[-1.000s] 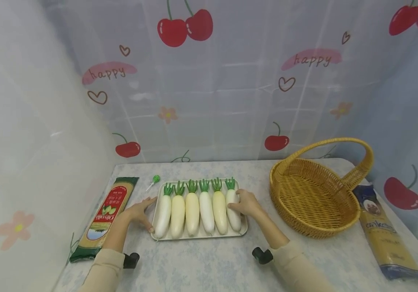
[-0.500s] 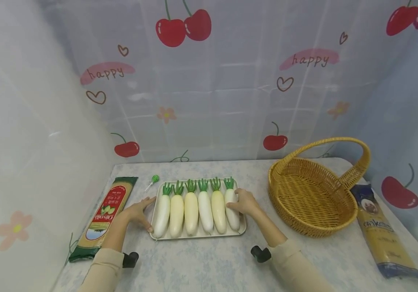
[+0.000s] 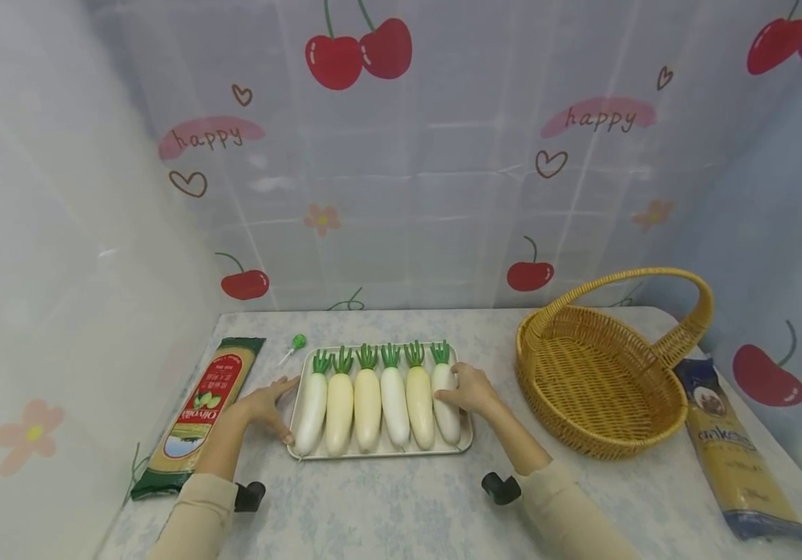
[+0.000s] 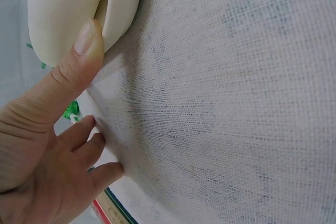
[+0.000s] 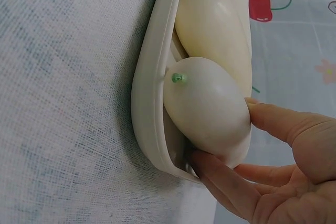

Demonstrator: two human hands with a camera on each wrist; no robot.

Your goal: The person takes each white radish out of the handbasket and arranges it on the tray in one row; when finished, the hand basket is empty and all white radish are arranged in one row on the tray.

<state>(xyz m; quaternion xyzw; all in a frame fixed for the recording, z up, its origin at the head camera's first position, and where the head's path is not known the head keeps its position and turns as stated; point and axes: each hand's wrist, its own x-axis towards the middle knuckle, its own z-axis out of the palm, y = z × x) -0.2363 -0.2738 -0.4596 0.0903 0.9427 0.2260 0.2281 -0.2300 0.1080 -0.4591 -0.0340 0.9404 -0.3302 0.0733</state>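
Several white and cream radishes with green tops lie side by side in a shallow off-white tray (image 3: 401, 453) in the head view. My right hand (image 3: 474, 390) grips the rightmost white radish (image 3: 446, 420), thumb on top and fingers down its outer side. In the right wrist view, this radish (image 5: 207, 108) lies inside the tray wall (image 5: 148, 103), its green-tipped end facing the camera. At the tray's left end is my left hand (image 3: 265, 408), fingers spread. In the left wrist view its thumb (image 4: 79, 66) touches the tray corner (image 4: 124, 14); the other fingertips rest on the cloth.
A wicker basket (image 3: 527, 373) with a tall handle stands to the right, beside a yellow pasta packet (image 3: 740, 474). On the left lies a red and green pasta packet (image 3: 215, 389). A green lollipop (image 3: 299, 342) lies behind the tray's left end. A patterned curtain (image 3: 401, 171) encloses the table.
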